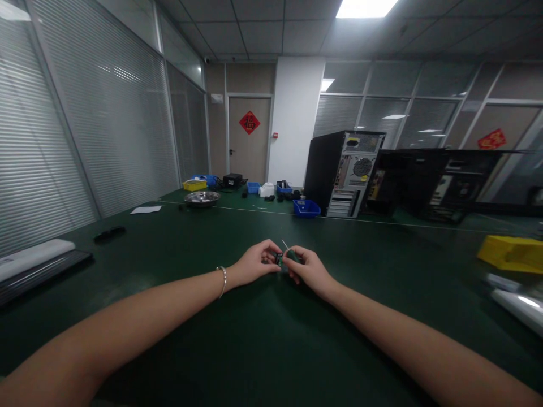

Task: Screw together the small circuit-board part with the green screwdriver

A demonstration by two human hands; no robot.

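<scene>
Over the middle of the dark green table (254, 339), my two hands nearly meet. My left hand (258, 262) has its fingers and thumb closed around a small dark and green part (279, 259), too small to make out in detail. A bracelet circles my left wrist. My right hand (306, 265) grips a small screwdriver (292, 254) with a green handle; its thin metal shaft points up and to the left, away from the part. The fingertips of my right hand are beside the small part, and whether they touch it is unclear.
Computer towers (360, 175) stand at the back right, with a blue bin (306, 208) beside them. A metal bowl (202, 198) and a yellow tray (194, 185) sit back left. A keyboard (46, 274) lies at the left edge, a yellow bin (511, 254) at the right.
</scene>
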